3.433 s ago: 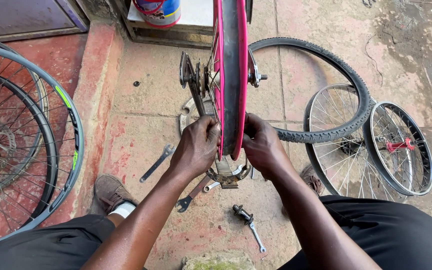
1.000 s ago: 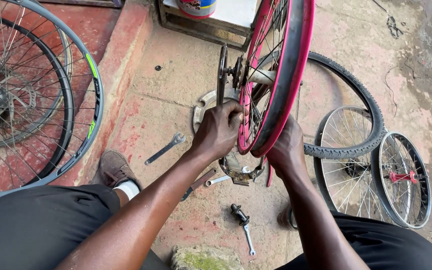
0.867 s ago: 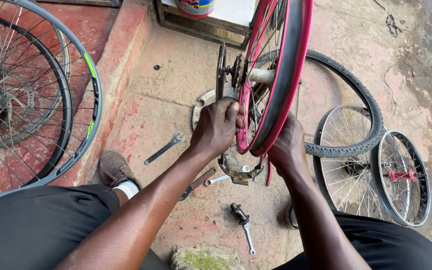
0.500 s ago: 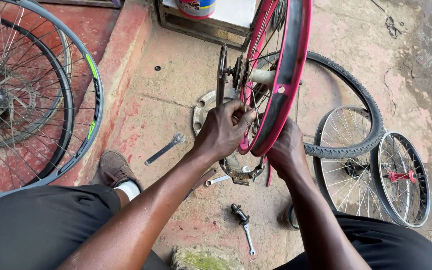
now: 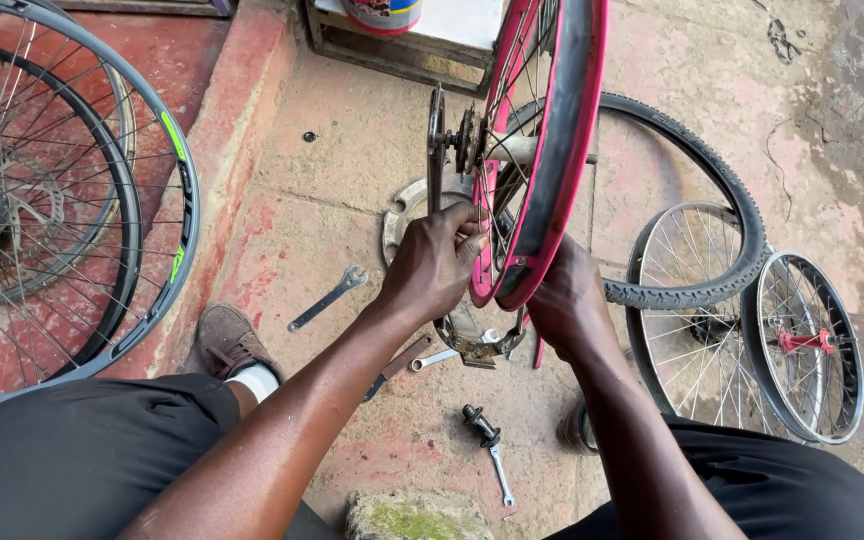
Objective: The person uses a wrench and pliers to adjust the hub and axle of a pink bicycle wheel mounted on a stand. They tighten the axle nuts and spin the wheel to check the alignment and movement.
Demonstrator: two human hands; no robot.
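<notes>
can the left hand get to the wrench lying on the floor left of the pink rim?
Probably yes. The wrench lies in the open on the floor, nothing covering it, just left of the left hand. That hand is on the pink rim, so it must let go first.

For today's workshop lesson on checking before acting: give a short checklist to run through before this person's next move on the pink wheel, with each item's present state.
1. Wheel steadied: ok. The right hand grips the pink rim at its lower edge.
2. Working hand placed: ok. The left hand is at the spokes beside the rim.
3. Rim seated in the stand below: cannot tell, the hands hide it.
4. Tools within reach: ok. A spanner lies on the floor, left of the hands.
5. Floor free of trip hazards: not ok. A loose tyre and small wheels lie close by.
</notes>
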